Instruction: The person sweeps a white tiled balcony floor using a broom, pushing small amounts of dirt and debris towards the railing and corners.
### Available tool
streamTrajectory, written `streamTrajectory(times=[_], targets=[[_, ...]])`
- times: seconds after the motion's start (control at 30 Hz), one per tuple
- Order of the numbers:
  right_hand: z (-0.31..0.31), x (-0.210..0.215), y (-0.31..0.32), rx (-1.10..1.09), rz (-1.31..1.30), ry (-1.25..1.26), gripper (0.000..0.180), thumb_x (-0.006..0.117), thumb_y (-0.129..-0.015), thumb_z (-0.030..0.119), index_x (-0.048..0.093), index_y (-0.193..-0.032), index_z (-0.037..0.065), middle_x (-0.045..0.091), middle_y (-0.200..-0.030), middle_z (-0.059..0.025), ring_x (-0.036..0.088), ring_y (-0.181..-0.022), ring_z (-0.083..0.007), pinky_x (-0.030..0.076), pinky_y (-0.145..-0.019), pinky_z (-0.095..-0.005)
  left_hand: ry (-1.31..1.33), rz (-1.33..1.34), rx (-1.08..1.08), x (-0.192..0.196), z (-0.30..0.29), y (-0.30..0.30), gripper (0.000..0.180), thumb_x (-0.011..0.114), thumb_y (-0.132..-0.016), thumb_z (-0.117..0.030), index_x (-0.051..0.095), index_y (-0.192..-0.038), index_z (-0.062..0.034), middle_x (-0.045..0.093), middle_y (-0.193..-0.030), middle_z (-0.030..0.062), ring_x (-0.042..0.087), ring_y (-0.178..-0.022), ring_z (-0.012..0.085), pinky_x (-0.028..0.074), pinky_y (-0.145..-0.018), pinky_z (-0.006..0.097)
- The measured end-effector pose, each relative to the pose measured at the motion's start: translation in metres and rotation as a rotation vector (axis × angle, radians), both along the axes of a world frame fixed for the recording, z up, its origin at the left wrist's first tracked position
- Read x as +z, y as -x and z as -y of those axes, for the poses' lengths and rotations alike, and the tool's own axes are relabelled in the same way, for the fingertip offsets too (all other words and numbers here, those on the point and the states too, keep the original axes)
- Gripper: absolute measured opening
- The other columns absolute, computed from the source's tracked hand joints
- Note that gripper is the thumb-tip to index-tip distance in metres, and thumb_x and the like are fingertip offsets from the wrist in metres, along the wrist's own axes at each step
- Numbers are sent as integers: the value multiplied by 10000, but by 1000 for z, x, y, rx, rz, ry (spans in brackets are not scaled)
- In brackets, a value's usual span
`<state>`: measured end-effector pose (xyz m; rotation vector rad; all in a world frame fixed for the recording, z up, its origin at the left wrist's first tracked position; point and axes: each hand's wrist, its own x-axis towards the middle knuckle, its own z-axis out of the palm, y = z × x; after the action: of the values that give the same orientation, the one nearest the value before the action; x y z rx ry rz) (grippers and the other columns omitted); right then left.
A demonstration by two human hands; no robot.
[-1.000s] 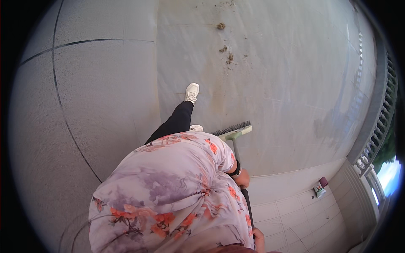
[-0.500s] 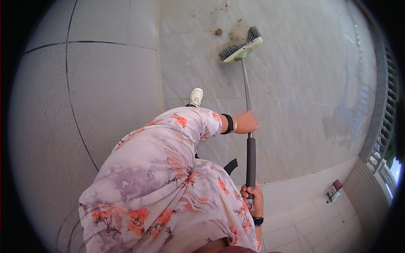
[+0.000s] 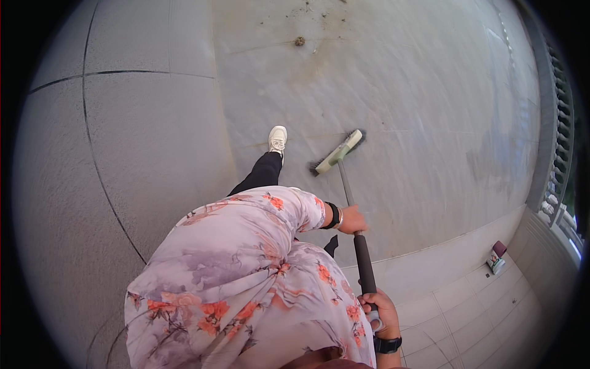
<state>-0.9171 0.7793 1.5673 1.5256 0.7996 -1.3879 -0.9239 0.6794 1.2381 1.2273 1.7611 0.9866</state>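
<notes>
I hold a long-handled broom with both hands. Its pale green and cream head (image 3: 339, 154) has dark grey bristles and rests on the grey floor, to the right of my white shoe. My left hand (image 3: 353, 219), with a black band at the wrist, is closed round the shaft where the metal tube (image 3: 345, 184) meets the dark grip sleeve (image 3: 364, 264). Lower down, my right hand (image 3: 382, 309), wearing a black watch, wraps round the end of the grip, beside a grey hanging loop (image 3: 374, 321).
Beyond the broom lie a small brown clump (image 3: 299, 41) and scattered debris on stained floor (image 3: 313, 67). A low ledge (image 3: 424, 267) borders lighter tiles at lower right, where a small package and a maroon item (image 3: 498, 249) sit. A balustrade (image 3: 558, 135) runs along the right.
The broom head has come back toward me, away from the brown clump, and turned bristles-down. Both hands moved lower in view, and my left hand sits nearer the grip sleeve.
</notes>
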Motion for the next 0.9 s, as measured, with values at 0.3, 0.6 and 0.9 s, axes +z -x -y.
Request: streamTrajectory(times=[0.3,0.6,0.9], targets=[[-72,-182,31,248,-342,323,320,557,-818,35,471,-1125,11,548,-757,-93,484,-543,-98,398,-392,-233,399,-422,443,-79,70,91,41,619,-810,-178,597,-844,-171,610,-817,5,611,-884,212,402,-795,450],[-110,-9,-54,1505,-831,-572,566,647,-833,107,450,-1363,103,593,-873,-167,607,-668,-325,492,-596,-408,167,-340,109,27,-19,47,83,643,-771,-225,570,-771,-187,595,-717,-4,615,-805,213,388,-737,405],[63,15,12,1801,-603,-514,378,610,-868,165,590,-1241,110,604,-909,-197,606,-769,-385,495,-657,-450,23,60,131,-38,33,6,138,684,-759,-285,580,-790,-200,607,-793,-18,614,-829,218,392,-741,411]])
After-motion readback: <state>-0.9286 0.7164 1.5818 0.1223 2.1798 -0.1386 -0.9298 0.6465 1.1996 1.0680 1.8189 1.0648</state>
